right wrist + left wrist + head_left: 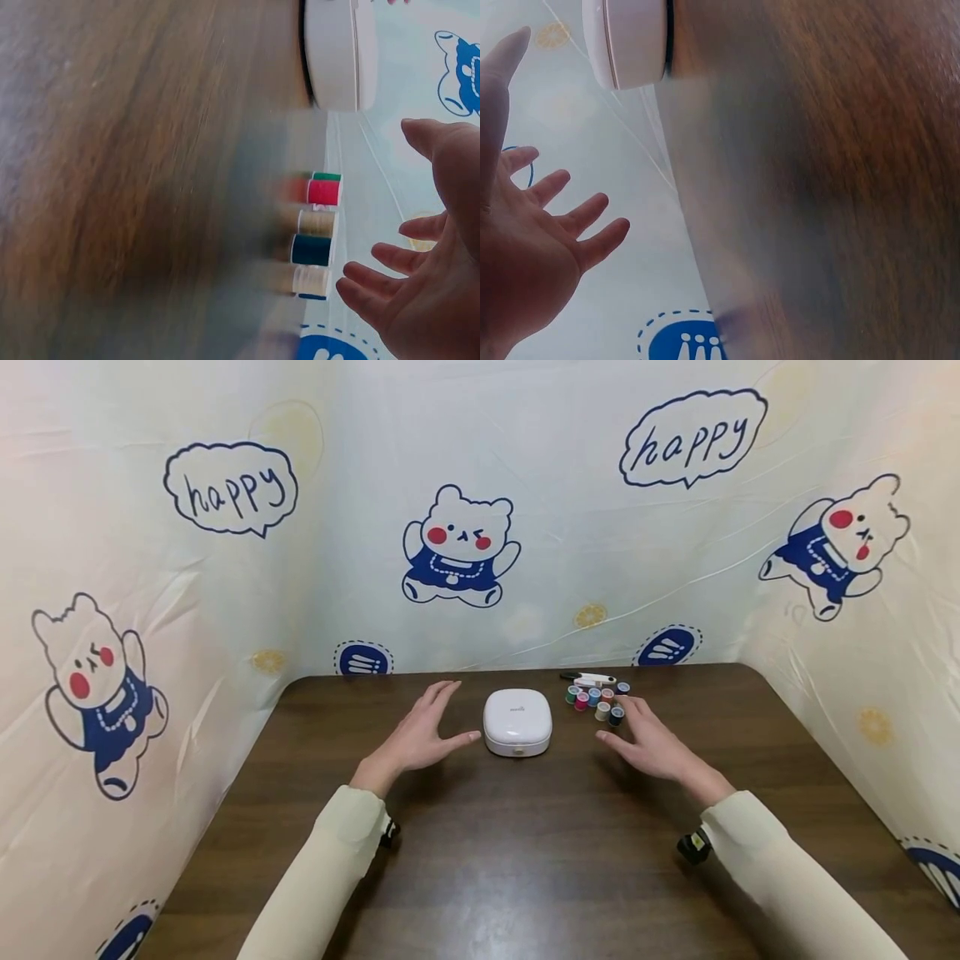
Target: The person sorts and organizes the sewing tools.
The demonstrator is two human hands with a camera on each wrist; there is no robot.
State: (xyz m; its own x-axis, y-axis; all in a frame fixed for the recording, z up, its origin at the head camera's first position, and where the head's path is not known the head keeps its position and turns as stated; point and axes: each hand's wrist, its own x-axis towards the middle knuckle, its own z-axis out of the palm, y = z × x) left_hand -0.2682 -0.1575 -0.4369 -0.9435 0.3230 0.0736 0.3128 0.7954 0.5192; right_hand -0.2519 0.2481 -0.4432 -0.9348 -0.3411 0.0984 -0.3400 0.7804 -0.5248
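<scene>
A white rounded box (517, 722) with a closed lid sits on the table between the two hands. Just left of it is the left hand (420, 731), fingers spread and thumb pointing at the box, holding nothing. In the left wrist view the white box (630, 41) appears above that hand (532, 247). On the other side, the right hand (648, 743) is spread and empty, its fingertips close to several thread spools (603, 712). The right wrist view has a dark teal spool (311, 250) and a red spool (323, 192) beside the fingers.
Behind the spools lies a small tool with black and white handles (592, 678). The brown wooden table (510, 860) ends at a hanging curtain (562, 527) printed with bears, which surrounds its back and sides.
</scene>
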